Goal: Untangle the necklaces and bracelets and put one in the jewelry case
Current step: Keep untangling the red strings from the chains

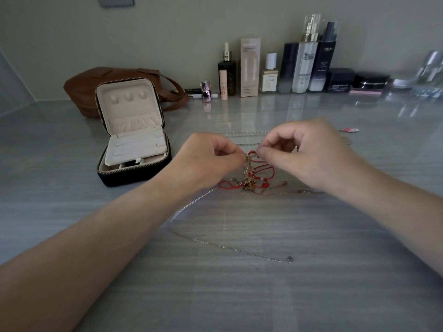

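Note:
A tangle of red cord bracelets and gold chains point(253, 174) hangs between my hands just above the grey table point(239, 295). My left hand point(211, 159) pinches the top of the tangle from the left. My right hand point(309, 152) pinches it from the right, fingertips almost touching the left ones. A thin silver chain point(215, 240) trails from the tangle toward me and ends in a small clasp. Another silver chain point(244, 133) lies behind my hands. The black jewelry case point(134, 140) stands open at the left, its cream lid upright.
A brown leather bag point(96, 85) sits behind the case. Several cosmetic bottles and jars point(299, 65) line the back wall. A small red-and-pink charm point(351, 130) lies at the right, behind my right hand. A thin gold chain point(297, 192) runs rightward under my right wrist.

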Tool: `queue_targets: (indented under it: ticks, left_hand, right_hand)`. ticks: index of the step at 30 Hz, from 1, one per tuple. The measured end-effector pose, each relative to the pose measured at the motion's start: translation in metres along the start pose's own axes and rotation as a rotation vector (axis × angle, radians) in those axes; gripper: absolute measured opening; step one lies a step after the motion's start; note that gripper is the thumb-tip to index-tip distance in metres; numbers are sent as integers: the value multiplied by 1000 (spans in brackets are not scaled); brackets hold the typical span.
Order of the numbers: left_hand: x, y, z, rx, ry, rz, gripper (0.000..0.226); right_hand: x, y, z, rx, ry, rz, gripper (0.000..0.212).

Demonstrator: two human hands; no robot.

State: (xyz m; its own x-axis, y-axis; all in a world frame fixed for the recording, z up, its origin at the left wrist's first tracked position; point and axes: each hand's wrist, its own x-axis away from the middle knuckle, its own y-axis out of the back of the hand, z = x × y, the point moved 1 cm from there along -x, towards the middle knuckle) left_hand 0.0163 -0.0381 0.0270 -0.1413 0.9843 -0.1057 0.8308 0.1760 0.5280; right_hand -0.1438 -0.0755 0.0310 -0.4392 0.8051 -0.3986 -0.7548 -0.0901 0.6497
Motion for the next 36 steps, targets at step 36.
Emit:
queue_targets:
  ticks: [36]
  left_hand:
    - [-6,11,-1,238,148,-20,16]
  right_hand:
    - [-4,11,-9,-11,-185,25,16]
